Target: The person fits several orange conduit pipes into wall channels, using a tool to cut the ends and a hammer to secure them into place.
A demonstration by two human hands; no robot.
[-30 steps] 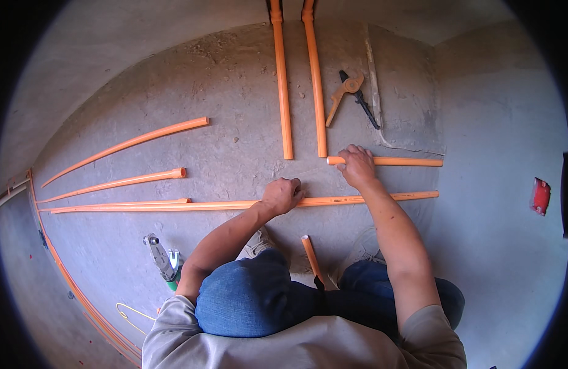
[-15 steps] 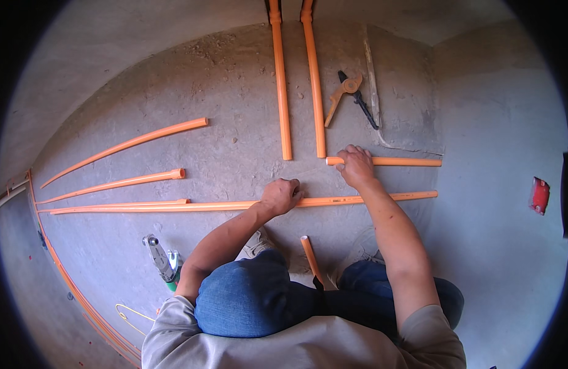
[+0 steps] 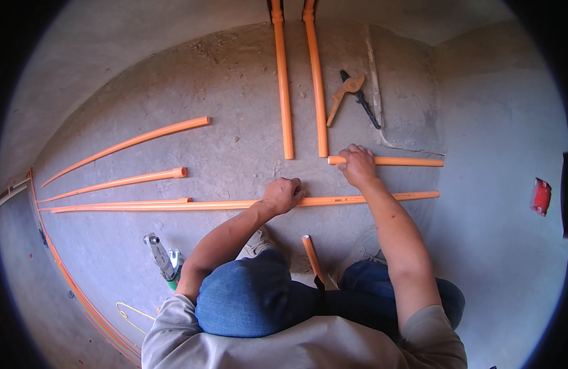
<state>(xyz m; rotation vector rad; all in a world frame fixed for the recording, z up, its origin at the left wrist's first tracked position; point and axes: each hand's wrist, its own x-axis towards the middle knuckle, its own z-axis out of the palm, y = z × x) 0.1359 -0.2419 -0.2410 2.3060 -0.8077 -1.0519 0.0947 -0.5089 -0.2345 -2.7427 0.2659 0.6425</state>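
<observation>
My right hand (image 3: 357, 166) has its fingers closed over a short orange pipe (image 3: 410, 162), near its left end; the pipe lies crosswise and reaches toward the right wall. My left hand (image 3: 283, 195) is curled closed over a long orange pipe (image 3: 228, 205) that runs across the floor in front of my feet. Whatever its fingers hold, if anything, is hidden. Just beyond my hands, the near ends of two orange pipes (image 3: 284, 98) (image 3: 316, 92) point toward me. Between my legs, a short orange piece (image 3: 311, 255) sticks up at a slant.
An orange-and-black pipe cutter (image 3: 353, 92) lies open at the far right. More orange pipes (image 3: 130, 144) (image 3: 121, 181) lie on the left, one with a flared end. A grey metal-headed tool (image 3: 161, 258) stands by my left arm. A red wall box (image 3: 541, 197) is on the right wall.
</observation>
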